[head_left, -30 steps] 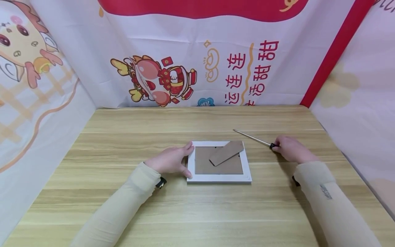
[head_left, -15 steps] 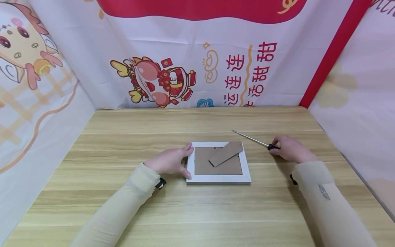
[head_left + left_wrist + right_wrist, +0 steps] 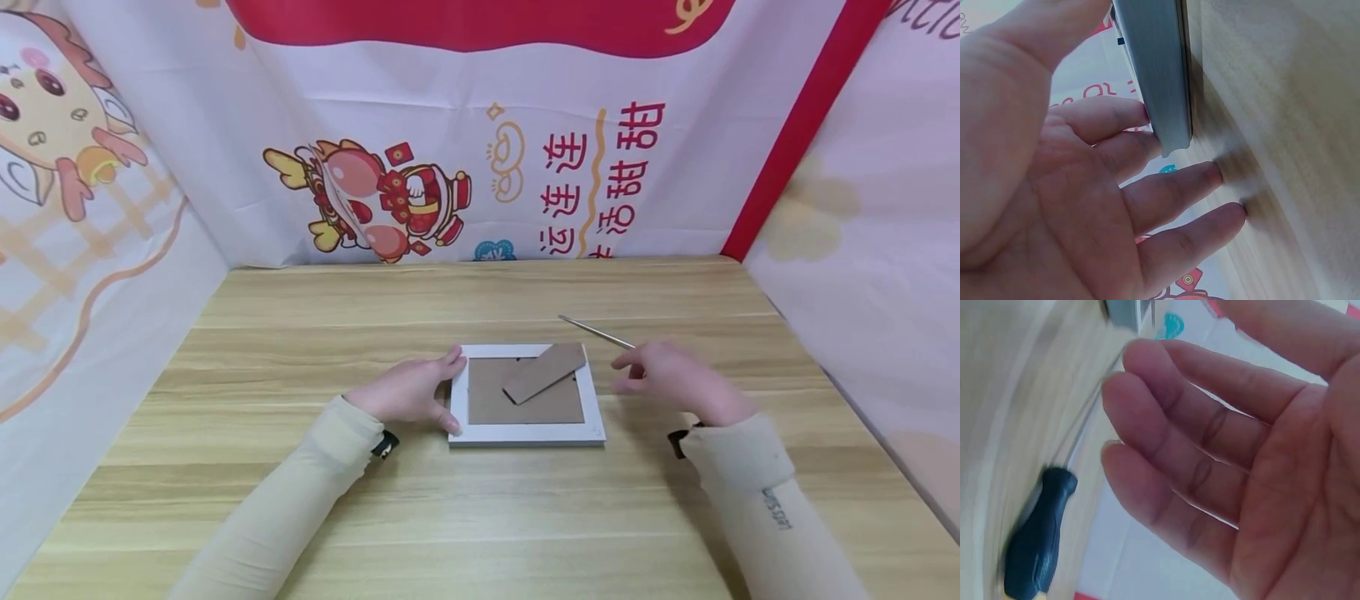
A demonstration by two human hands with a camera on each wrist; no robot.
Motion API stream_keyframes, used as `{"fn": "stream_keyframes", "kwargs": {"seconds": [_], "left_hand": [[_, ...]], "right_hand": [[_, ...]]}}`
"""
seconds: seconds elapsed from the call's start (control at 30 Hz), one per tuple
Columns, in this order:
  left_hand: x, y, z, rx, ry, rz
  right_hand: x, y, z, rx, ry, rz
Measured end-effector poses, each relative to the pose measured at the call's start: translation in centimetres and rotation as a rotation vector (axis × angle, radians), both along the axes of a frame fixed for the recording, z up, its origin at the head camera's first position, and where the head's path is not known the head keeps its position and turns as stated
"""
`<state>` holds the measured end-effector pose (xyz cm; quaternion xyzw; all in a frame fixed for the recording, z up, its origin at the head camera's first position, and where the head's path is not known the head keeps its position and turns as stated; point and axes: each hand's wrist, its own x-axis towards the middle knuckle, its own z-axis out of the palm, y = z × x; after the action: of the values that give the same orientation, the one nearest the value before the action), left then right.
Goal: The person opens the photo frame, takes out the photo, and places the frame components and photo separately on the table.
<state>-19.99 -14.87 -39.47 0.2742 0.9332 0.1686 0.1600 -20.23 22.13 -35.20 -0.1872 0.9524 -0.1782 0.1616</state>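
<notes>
A white picture frame (image 3: 528, 433) lies face down on the wooden table, its brown backing board (image 3: 491, 412) and slanted stand leg (image 3: 546, 373) facing up. My left hand (image 3: 408, 390) rests at its left side, thumb by the near corner and fingertips by the far one. In the left wrist view, relaxed fingers touch the frame's edge (image 3: 1160, 75), two of them reaching past it. Right of the frame, my right hand (image 3: 675, 379) hovers with loosely bent fingers and nothing in them. Beneath it lies a screwdriver (image 3: 1038, 537); its black handle is hidden in the head view.
The wooden table (image 3: 480, 508) runs up to a printed cloth backdrop (image 3: 420, 75) at the back. Similar cloth hangs along the left and right sides. The screwdriver's metal shaft (image 3: 596, 332) points toward the back left, behind the frame's right corner.
My right hand has let go of the screwdriver's handle and moved left toward the frame. The screwdriver stays on the table. My left hand keeps its place at the frame.
</notes>
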Motion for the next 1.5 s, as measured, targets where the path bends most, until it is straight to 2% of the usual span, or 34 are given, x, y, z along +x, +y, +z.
{"fn": "stream_keyframes", "kwargs": {"seconds": [0.23, 0.4, 0.57, 0.67, 0.83, 0.97, 1.13, 1.37, 1.5], "left_hand": [[-0.6, -0.3, 0.3, 0.02, -0.022, 0.0], [-1.9, -0.7, 0.8, 0.062, -0.036, -0.01], [-3.4, -0.7, 0.9, 0.02, -0.033, 0.005], [-4.2, -0.4, 0.8, 0.001, -0.031, -0.011], [-4.9, 0.2, 0.9, 0.006, -0.055, -0.021], [-5.3, 0.7, 1.1, -0.009, -0.067, -0.014], [-6.0, 0.9, 1.1, -0.044, -0.071, -0.018], [-6.6, 0.7, 0.7, -0.095, -0.016, -0.021], [-6.2, 0.6, 0.7, -0.116, 0.005, -0.038]], "right_hand": [[1.1, -1.7, -0.7, 0.047, -0.032, 0.009], [1.5, -2.4, -1.5, 0.092, -0.044, 0.031], [2.0, -3.1, -1.8, 0.148, -0.071, -0.002], [2.3, -3.5, -1.9, 0.171, -0.08, -0.014], [2.5, -4.0, -2.0, 0.189, -0.102, -0.018], [2.4, -4.3, -2.1, 0.169, -0.125, -0.03], [2.0, -4.2, -2.3, 0.094, -0.109, -0.006], [1.3, -3.4, -2.9, -0.055, -0.212, -0.063], [0.8, -2.6, -2.9, -0.019, -0.089, 0.001]]}}
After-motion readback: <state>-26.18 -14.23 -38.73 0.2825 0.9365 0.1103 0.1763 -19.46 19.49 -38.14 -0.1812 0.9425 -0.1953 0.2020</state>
